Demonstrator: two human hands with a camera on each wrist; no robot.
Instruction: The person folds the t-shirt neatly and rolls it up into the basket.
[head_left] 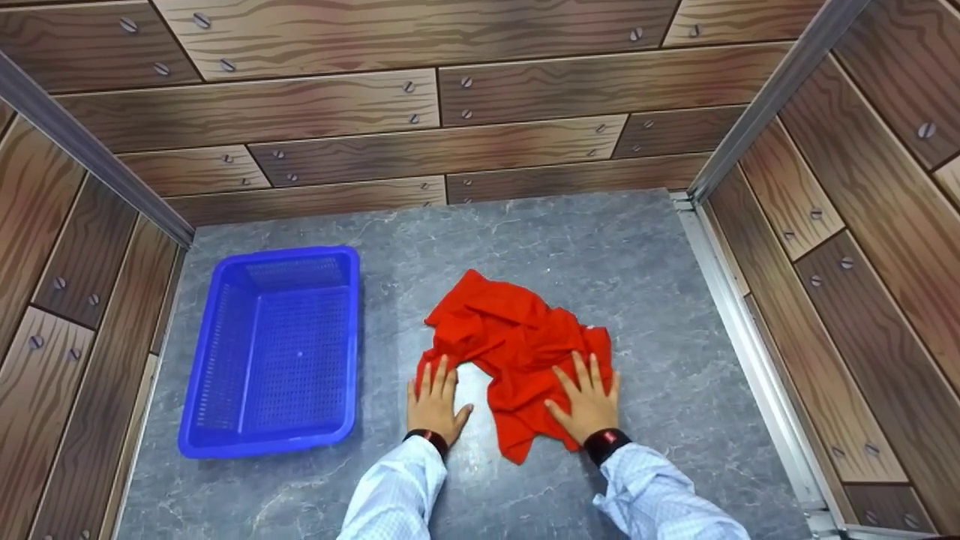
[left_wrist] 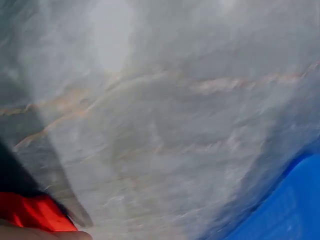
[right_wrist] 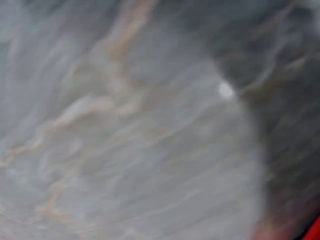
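A crumpled red cloth (head_left: 517, 337) lies spread in folds on the grey marbled surface. My left hand (head_left: 436, 401) has its fingers extended, the fingertips on the cloth's lower left edge. On the cloth's right part rests my right hand (head_left: 589, 405), its fingers spread. In the left wrist view a bit of the red cloth (left_wrist: 32, 212) and a finger (left_wrist: 45, 234) show at the lower left corner. The right wrist view is blurred and catches only a red sliver of cloth (right_wrist: 314, 231) at the lower right.
An upright blue plastic basket (head_left: 300, 375) with perforated walls stands left of the cloth. Wood-patterned panels (head_left: 525, 90) enclose the surface at the back and both sides. A metal rail (head_left: 750, 345) runs along the right edge.
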